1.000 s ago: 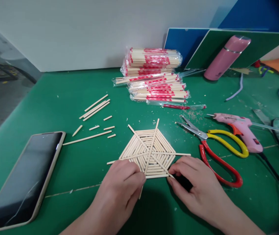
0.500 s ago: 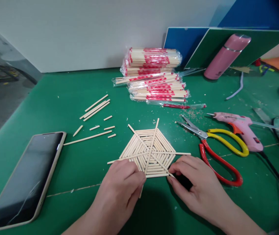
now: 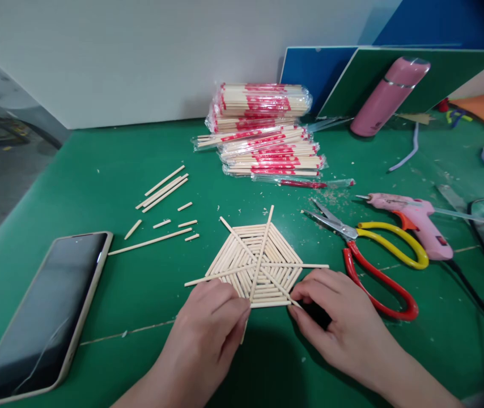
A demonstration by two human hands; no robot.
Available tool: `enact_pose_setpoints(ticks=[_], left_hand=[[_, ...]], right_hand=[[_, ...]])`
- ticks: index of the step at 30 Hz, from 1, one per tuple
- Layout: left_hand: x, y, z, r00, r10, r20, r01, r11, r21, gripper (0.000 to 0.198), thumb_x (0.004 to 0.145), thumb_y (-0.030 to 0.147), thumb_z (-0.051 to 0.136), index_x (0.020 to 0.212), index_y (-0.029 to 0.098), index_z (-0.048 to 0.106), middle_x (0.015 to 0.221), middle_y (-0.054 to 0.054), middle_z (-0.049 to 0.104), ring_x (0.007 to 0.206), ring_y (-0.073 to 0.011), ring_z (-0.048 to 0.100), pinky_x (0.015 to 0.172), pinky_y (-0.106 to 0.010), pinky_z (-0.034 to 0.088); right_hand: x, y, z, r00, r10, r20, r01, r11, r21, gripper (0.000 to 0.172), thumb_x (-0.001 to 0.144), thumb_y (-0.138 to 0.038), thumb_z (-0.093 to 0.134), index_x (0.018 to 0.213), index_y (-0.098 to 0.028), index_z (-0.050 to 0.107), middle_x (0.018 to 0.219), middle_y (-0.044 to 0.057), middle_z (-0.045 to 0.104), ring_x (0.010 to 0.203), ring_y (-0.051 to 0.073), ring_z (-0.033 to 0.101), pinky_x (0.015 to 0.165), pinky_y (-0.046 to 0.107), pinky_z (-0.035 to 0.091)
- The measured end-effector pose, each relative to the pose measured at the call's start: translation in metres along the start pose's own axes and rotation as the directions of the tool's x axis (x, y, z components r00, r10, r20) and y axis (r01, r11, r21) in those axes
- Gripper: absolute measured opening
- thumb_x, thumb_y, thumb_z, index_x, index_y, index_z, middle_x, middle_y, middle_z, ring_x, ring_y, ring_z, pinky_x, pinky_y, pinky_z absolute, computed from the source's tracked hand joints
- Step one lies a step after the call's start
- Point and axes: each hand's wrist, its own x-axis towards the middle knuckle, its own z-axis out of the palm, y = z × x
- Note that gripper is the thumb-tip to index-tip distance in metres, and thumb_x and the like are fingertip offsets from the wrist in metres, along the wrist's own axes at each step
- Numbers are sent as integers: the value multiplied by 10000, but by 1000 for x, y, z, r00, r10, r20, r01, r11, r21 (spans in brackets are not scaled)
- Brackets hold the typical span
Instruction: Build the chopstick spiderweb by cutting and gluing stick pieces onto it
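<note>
A flat six-sided web of wooden chopsticks (image 3: 263, 249) lies on the table, its crossed spokes filled with rows of cut pieces. At its lower left corner my left hand (image 3: 212, 331) is closed, fingers pressed together on a spoke; the spoke's end sticks out below them. My right hand (image 3: 335, 317) pinches the spoke end at the lower right corner between thumb and forefinger. Between the two hands runs the outermost bottom piece (image 3: 270, 305). My left fingers cover part of the web's lower left side.
Scissors (image 3: 348, 231) with red and yellow handles and a pink glue gun (image 3: 420, 218) lie to the right. Cut sticks (image 3: 165, 192) and a phone (image 3: 46, 311) are at left. Behind are wrapped chopstick packs (image 3: 267, 130) and a pink flask (image 3: 389, 99).
The view has shifted a little, so things sit slightly further left. Both hands keep their places on the web, which looks the same.
</note>
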Motion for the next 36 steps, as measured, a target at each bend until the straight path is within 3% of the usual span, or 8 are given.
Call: enact_pose_setpoints(ticks=[9, 15, 19, 25, 29, 36], left_hand=[[3, -1, -3, 999, 45, 22, -45, 999, 18, 201, 822, 116, 414, 762, 179, 595, 658, -8, 535, 634, -140, 454, 589, -271, 352], [1, -3, -3, 995, 95, -32, -95, 995, 14, 170, 817, 129, 433, 785, 173, 594, 686, -25, 555, 650, -152, 475, 598, -282, 368], [2, -5, -2, 990, 125, -66, -122, 991, 54, 164, 814, 134, 440, 800, 178, 597, 683, -28, 561, 648, -158, 489, 595, -285, 382], [4, -8, -2, 979, 184, -90, -173, 978, 114, 202, 812, 133, 415, 747, 171, 602, 630, -27, 561, 605, -161, 501, 556, -281, 405], [4, -8, -2, 979, 183, -86, -173, 979, 107, 215, 811, 130, 409, 742, 171, 608, 629, -31, 562, 609, -163, 504, 561, -284, 416], [3, -8, -3, 983, 164, -80, -157, 984, 83, 221, 815, 141, 403, 701, 166, 591, 626, -39, 558, 612, -166, 502, 559, -285, 408]], right_hand=[[-2, 1, 0, 1000, -8, -12, 8, 998, 66, 65, 742, -172, 529, 789, -205, 560, 745, 18, 550, 718, 167, 499, 633, 302, 386], [-12, 5, -13, 983, 80, -165, -45, 978, 202, 116, 762, -171, 536, 870, -212, 541, 799, 10, 540, 693, 120, 519, 609, 234, 436], [-20, 22, -32, 933, 159, -324, -136, 986, 92, 110, 784, -227, 537, 893, -228, 551, 755, -11, 541, 632, 108, 518, 577, 220, 430], [-28, 71, -59, 805, 321, -499, -413, 907, -83, 213, 777, -358, 514, 937, -221, 544, 742, 10, 550, 630, 143, 543, 579, 257, 470], [-29, 91, -67, 808, 334, -485, -463, 869, -173, 225, 767, -364, 486, 920, -205, 530, 845, 45, 576, 670, 156, 570, 591, 271, 487], [-20, 97, -69, 820, 305, -484, -477, 832, -284, 221, 751, -312, 470, 923, -206, 560, 898, 45, 603, 685, 168, 586, 584, 286, 486]])
